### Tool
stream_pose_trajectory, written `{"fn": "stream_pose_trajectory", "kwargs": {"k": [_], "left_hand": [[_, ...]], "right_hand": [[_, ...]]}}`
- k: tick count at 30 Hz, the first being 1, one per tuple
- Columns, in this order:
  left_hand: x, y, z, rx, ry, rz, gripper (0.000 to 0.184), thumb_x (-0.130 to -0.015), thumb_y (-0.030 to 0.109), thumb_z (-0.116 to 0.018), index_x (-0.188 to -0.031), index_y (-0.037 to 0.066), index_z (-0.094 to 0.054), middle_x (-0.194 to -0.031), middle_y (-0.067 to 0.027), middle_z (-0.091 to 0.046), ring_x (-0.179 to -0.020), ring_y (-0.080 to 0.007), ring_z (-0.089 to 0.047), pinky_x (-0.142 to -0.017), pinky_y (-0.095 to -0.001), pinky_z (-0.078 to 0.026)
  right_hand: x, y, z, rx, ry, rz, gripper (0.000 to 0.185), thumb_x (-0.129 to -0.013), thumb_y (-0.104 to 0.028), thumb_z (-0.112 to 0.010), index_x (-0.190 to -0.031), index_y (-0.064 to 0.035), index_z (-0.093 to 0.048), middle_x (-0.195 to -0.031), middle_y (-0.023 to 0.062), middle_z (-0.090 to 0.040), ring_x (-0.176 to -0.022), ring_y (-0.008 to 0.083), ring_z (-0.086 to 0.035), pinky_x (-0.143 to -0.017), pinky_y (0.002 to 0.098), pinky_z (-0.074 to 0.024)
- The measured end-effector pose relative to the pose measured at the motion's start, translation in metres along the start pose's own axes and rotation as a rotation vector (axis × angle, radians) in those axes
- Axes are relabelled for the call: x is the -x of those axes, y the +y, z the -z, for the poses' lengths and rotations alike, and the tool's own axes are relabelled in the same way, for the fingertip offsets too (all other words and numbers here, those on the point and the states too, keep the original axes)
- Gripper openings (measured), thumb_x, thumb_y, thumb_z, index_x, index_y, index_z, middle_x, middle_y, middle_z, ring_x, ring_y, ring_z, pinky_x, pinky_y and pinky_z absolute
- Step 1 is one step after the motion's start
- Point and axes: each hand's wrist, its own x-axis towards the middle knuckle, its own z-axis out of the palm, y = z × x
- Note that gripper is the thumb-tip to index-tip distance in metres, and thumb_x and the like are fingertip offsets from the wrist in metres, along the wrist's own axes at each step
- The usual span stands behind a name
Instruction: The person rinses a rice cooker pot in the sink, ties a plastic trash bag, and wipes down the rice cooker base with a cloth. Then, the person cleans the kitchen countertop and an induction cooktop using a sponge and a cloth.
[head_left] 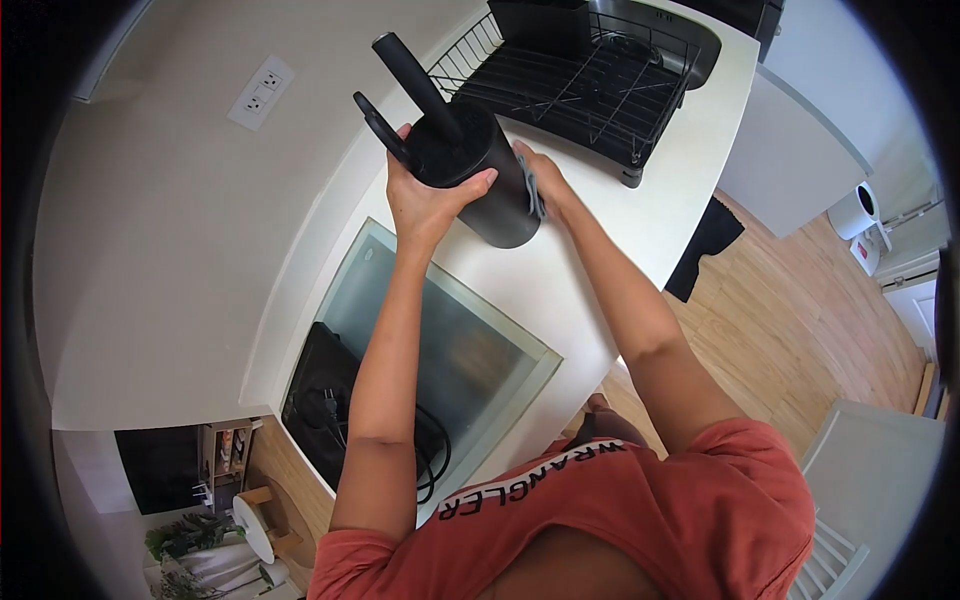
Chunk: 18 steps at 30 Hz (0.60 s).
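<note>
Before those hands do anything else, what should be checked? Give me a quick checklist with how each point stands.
1. Left hand around the black holder near its top: ok.
2. Right hand keeping the gray cloth at the holder's side: ok.
3. Black handles upright in the holder's top: ok.
4. Holder's base flat on the white counter: cannot tell.
5. Holder not touching the dish rack: cannot tell; they overlap in view.

The big wall [170, 240] is plain and pale, with a white plug plate [261, 93] at eleven o'clock. Light wood floor [790, 300] runs out at three o'clock. At seven o'clock there are green plants [185, 537] and a round white table [253, 528]. The light is soft.
</note>
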Motion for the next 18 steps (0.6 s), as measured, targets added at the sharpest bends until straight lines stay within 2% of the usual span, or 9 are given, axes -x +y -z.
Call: {"fn": "stream_pose_trajectory", "kwargs": {"k": [1,3,4,6,7,10,14,16,18], "left_hand": [[-0.001,0.000,-0.003,0.008,0.002,0.000,0.093,-0.046,0.027,-0.086,-0.118,-0.005,-0.037,-0.105,-0.0150,-0.055,-0.096,-0.0222,-0.056,-0.085,-0.0294,-0.044],[-0.003,0.000,-0.008,-0.085,0.123,-0.028,0.090,-0.045,0.028,-0.086,-0.115,-0.006,-0.039,-0.103,-0.0161,-0.055,-0.094,-0.0239,-0.056,-0.084,-0.0302,-0.044],[-0.005,0.004,-0.009,-0.080,0.126,-0.018,0.090,-0.045,0.028,-0.086,-0.115,-0.006,-0.039,-0.103,-0.0161,-0.055,-0.094,-0.0239,-0.056,-0.084,-0.0302,-0.044],[-0.015,0.011,-0.013,-0.166,0.160,0.027,0.088,-0.048,0.029,-0.086,-0.114,-0.009,-0.041,-0.104,-0.0161,-0.055,-0.094,-0.0217,-0.056,-0.084,-0.0296,-0.044],[-0.020,0.008,-0.016,-0.169,0.202,0.012,0.085,-0.048,0.030,-0.086,-0.111,-0.009,-0.044,-0.102,-0.0166,-0.056,-0.092,-0.0215,-0.057,-0.081,-0.0301,-0.045],[-0.032,-0.010,-0.027,-0.162,0.325,-0.063,0.084,-0.048,0.029,-0.086,-0.111,-0.008,-0.045,-0.100,-0.0164,-0.057,-0.091,-0.0215,-0.058,-0.079,-0.0303,-0.046],[-0.032,-0.017,-0.046,-0.144,0.415,-0.050,0.104,-0.045,0.036,-0.086,-0.118,-0.011,-0.030,-0.112,-0.0249,-0.042,-0.105,-0.0375,-0.045,-0.090,-0.0404,-0.038],[-0.030,-0.032,-0.049,-0.105,0.413,-0.125,0.121,-0.049,0.035,-0.084,-0.128,-0.016,-0.008,-0.124,-0.0339,-0.027,-0.115,-0.0441,-0.031,-0.099,-0.0434,-0.026],[-0.018,-0.018,-0.037,0.024,0.288,-0.021,0.122,-0.056,0.033,-0.081,-0.132,-0.012,0.004,-0.132,-0.0376,-0.007,-0.124,-0.0495,-0.015,-0.101,-0.0497,-0.021]], "right_hand": [[0.010,0.003,0.006,0.007,0.003,0.002,0.038,-0.087,-0.034,-0.050,-0.106,-0.0017,-0.058,-0.092,0.0107,-0.063,-0.081,0.0215,-0.061,-0.077,0.0339,-0.0479],[0.027,0.009,0.017,1.136,0.408,0.591,0.039,-0.090,-0.033,-0.043,-0.108,-0.0014,-0.057,-0.103,0.0148,-0.059,-0.095,0.0282,-0.056,-0.090,0.0386,-0.0389],[0.035,0.013,0.022,1.146,0.404,0.583,0.039,-0.090,-0.033,-0.043,-0.108,-0.0014,-0.057,-0.103,0.0148,-0.059,-0.095,0.0282,-0.056,-0.090,0.0386,-0.0389],[0.048,0.018,0.032,1.319,0.181,0.842,0.042,-0.091,-0.034,-0.039,-0.115,-0.0023,-0.053,-0.118,0.0189,-0.049,-0.114,0.0332,-0.042,-0.100,0.0419,-0.0269],[0.043,0.032,0.041,1.585,0.125,0.774,0.043,-0.091,-0.033,-0.037,-0.122,-0.0047,-0.048,-0.131,0.0186,-0.037,-0.124,0.0321,-0.030,-0.103,0.0428,-0.0216],[0.051,0.053,0.064,1.825,0.323,0.787,0.044,-0.091,-0.031,-0.036,-0.126,-0.0054,-0.043,-0.133,0.0173,-0.034,-0.127,0.0327,-0.025,-0.105,0.0425,-0.0185],[0.117,0.077,0.062,1.809,0.677,0.592,0.046,-0.087,-0.021,-0.044,-0.126,0.0029,-0.041,-0.137,0.0248,-0.024,-0.127,0.0430,-0.018,-0.103,0.0526,-0.0129],[0.142,0.094,0.032,1.864,0.577,0.567,0.048,-0.087,-0.025,-0.045,-0.127,0.0011,-0.040,-0.138,0.0246,-0.022,-0.127,0.0445,-0.015,-0.102,0.0546,-0.0127],[0.151,0.110,-0.007,1.723,0.174,0.670,0.051,-0.085,-0.030,-0.049,-0.127,-0.0013,-0.041,-0.138,0.0249,-0.023,-0.128,0.0447,-0.015,-0.101,0.0559,-0.0151]]}}
